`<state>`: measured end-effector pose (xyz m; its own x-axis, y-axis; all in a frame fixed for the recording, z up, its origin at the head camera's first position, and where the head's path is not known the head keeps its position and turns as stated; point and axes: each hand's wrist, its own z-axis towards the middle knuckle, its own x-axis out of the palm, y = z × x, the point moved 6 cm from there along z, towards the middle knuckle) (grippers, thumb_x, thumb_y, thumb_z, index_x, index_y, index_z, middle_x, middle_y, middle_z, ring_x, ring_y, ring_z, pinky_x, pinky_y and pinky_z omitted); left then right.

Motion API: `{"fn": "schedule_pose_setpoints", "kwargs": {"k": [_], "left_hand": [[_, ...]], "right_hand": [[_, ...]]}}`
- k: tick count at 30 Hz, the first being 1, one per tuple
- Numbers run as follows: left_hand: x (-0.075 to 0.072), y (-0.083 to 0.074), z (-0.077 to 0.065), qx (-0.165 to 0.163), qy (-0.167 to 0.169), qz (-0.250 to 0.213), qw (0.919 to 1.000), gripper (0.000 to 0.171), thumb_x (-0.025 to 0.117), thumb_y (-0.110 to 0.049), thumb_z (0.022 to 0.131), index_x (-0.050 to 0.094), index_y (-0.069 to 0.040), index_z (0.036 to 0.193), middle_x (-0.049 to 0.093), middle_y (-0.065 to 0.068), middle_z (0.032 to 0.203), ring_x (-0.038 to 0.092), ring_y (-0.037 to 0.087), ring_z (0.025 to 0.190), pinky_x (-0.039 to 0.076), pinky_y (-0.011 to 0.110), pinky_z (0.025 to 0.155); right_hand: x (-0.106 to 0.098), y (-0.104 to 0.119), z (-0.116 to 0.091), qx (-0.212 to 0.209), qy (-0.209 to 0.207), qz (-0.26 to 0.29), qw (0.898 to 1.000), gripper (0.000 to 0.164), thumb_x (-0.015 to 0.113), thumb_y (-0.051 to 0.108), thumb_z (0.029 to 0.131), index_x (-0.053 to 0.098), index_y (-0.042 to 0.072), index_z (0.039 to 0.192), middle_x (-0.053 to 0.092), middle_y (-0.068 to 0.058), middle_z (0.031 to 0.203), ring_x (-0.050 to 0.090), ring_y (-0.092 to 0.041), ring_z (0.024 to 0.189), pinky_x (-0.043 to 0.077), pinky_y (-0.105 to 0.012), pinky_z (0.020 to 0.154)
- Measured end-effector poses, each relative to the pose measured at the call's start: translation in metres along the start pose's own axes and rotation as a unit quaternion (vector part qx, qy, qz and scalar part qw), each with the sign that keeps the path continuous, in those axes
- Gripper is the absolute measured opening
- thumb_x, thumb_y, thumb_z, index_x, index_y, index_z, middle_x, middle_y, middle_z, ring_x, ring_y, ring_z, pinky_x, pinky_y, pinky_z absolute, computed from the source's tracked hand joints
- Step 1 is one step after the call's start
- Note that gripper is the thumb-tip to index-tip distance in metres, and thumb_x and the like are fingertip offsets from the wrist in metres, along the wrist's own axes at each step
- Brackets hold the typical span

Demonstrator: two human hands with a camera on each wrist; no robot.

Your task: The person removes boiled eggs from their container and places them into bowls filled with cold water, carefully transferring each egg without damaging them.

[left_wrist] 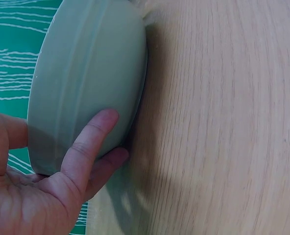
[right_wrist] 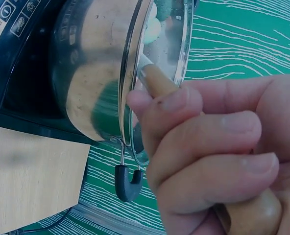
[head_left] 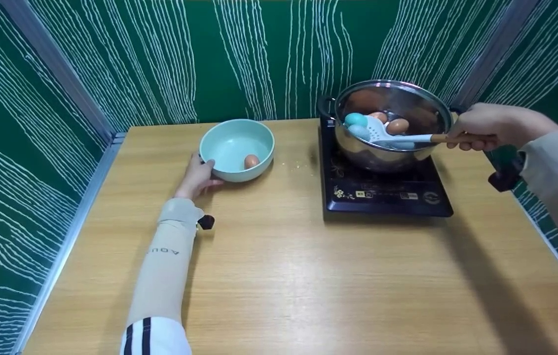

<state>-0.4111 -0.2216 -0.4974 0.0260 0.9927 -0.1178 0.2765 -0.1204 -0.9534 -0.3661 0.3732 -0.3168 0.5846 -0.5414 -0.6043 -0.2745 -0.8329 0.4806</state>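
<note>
My left hand holds the near left side of a pale green bowl, its thumb at the rim and its fingers against the outer wall. One brown egg lies inside the bowl. On the right, my right hand grips the wooden handle of a white slotted spoon. The spoon's perforated head is in a steel pot. Around that head are brown eggs and blue-green eggs. In the right wrist view, my fingers curl round the handle.
Under the pot is a black induction cooker with a printed panel. A black pot handle juts out on the right-hand side. Small crumbs lie on the wooden table between bowl and cooker. Green white-lined panels border the table.
</note>
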Motion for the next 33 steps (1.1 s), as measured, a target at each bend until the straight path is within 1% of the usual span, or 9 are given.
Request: {"fn": "schedule_pose_setpoints", "kwargs": {"k": [6,12,16,20,27,31,33], "left_hand": [[0.000,-0.001,0.001,-0.001,-0.002,0.000,1.0000,0.066,0.037,-0.018,0.119,0.001,-0.020,0.176,0.015,0.016,0.180,0.051,0.037,0.145,0.063,0.044,0.108],[0.000,-0.002,0.002,0.003,-0.005,0.005,1.0000,0.067,0.037,-0.019,0.119,0.002,-0.021,0.176,0.014,0.015,0.181,0.050,0.037,0.146,0.064,0.043,0.106],[0.000,0.000,0.002,0.000,-0.007,0.004,1.0000,0.066,0.037,-0.018,0.119,0.003,-0.021,0.176,0.015,0.014,0.181,0.053,0.036,0.143,0.065,0.042,0.104],[0.001,0.001,0.001,-0.001,-0.009,0.003,1.0000,0.067,0.038,-0.017,0.119,0.004,-0.021,0.176,0.016,0.014,0.181,0.055,0.036,0.140,0.066,0.043,0.102],[0.000,0.001,0.000,-0.005,-0.012,0.002,0.9999,0.068,0.038,-0.018,0.119,0.003,-0.022,0.176,0.014,0.013,0.182,0.053,0.037,0.144,0.066,0.043,0.102],[0.002,0.000,0.000,0.000,-0.007,0.002,1.0000,0.067,0.036,-0.017,0.119,0.001,-0.020,0.176,0.015,0.016,0.181,0.054,0.036,0.141,0.064,0.044,0.106],[0.003,0.000,-0.001,0.003,-0.005,0.002,1.0000,0.067,0.035,-0.017,0.119,0.000,-0.018,0.176,0.015,0.017,0.180,0.054,0.036,0.141,0.063,0.045,0.108]], "right_hand": [[0.001,-0.004,0.002,-0.012,-0.028,-0.007,0.999,0.033,0.051,0.026,0.113,0.068,-0.001,0.122,0.058,0.002,0.079,0.051,-0.012,0.064,0.045,-0.023,0.057],[0.005,-0.006,0.006,-0.018,-0.060,-0.009,0.998,0.035,0.052,0.027,0.113,0.063,-0.004,0.126,0.058,0.001,0.079,0.052,-0.015,0.066,0.046,-0.025,0.059],[0.008,-0.004,0.008,-0.021,-0.073,0.002,0.997,0.032,0.054,0.025,0.112,0.063,-0.004,0.122,0.057,0.001,0.077,0.053,-0.014,0.065,0.046,-0.025,0.057],[0.010,-0.003,0.010,-0.021,-0.075,0.010,0.997,0.029,0.054,0.023,0.112,0.062,-0.004,0.117,0.057,0.001,0.076,0.053,-0.013,0.064,0.045,-0.026,0.056],[0.007,0.001,0.005,-0.021,-0.105,-0.010,0.994,0.030,0.053,0.022,0.112,0.063,-0.007,0.114,0.059,-0.002,0.077,0.055,-0.017,0.067,0.049,-0.029,0.059],[0.007,0.005,0.004,-0.027,-0.117,-0.022,0.992,0.030,0.053,0.021,0.110,0.064,-0.007,0.106,0.059,-0.001,0.073,0.054,-0.016,0.063,0.048,-0.028,0.056],[0.008,0.006,0.003,-0.031,-0.122,-0.026,0.992,0.031,0.053,0.020,0.110,0.064,-0.008,0.104,0.059,-0.001,0.071,0.053,-0.015,0.061,0.047,-0.027,0.054]]}}
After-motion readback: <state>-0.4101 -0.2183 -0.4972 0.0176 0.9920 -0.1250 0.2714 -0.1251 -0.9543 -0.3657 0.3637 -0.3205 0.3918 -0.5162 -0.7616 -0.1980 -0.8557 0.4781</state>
